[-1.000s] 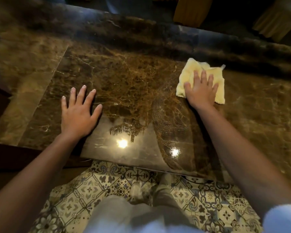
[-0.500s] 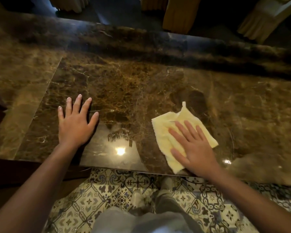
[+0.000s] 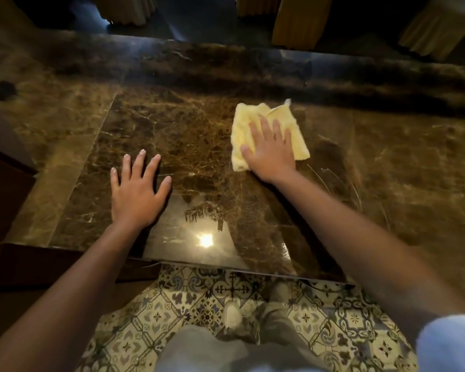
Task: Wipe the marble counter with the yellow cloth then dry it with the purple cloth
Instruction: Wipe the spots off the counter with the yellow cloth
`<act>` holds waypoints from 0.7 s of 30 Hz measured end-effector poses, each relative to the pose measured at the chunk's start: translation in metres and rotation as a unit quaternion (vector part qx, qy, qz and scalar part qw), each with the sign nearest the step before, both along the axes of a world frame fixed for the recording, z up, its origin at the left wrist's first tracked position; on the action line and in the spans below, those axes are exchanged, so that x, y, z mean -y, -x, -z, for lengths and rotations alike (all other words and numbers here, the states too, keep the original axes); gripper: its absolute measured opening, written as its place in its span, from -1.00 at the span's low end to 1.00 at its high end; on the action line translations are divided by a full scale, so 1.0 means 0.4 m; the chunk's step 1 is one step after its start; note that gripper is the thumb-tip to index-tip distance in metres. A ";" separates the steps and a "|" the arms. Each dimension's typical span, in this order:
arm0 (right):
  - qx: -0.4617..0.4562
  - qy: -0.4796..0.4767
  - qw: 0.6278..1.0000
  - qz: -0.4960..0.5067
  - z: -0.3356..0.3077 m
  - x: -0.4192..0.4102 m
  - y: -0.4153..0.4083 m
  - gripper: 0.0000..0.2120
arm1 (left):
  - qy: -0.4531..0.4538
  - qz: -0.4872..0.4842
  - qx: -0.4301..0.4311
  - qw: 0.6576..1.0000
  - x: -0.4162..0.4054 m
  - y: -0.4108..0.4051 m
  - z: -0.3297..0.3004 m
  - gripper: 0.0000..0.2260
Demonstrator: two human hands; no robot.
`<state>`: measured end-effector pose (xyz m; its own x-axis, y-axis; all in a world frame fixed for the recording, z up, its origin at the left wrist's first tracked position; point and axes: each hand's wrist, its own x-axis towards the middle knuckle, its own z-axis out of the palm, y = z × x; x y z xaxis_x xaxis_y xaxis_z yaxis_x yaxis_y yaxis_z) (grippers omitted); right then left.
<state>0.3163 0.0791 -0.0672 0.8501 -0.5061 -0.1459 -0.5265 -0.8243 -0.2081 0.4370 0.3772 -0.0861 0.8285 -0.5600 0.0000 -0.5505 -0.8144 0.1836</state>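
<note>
Hands: my right hand (image 3: 270,151) lies flat, fingers spread, pressing the yellow cloth (image 3: 269,135) onto the marble surface (image 3: 387,162); my left hand (image 3: 137,191) rests spread and empty, nearer me. The cloth sits beyond and right of the left hand. I see no purple cloth.

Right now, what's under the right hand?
The yellow cloth, pressed flat on the marble counter by the right hand. The counter beneath the cloth is covered, so wet or dry cannot be seen.

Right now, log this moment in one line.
wiping | right hand presses yellow cloth on marble counter | left hand flat | purple cloth unseen
</note>
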 end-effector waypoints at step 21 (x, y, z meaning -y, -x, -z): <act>-0.001 -0.012 0.999 0.043 -0.026 0.021 -0.141 -0.35 | 0.012 -0.003 0.029 0.999 -0.001 0.001 0.008 -0.41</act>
<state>0.3728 0.0708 -0.0568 0.8033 -0.5737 -0.1597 -0.5955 -0.7707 -0.2267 0.4366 0.3776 -0.0891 0.8305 -0.5536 0.0620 -0.5553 -0.8138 0.1714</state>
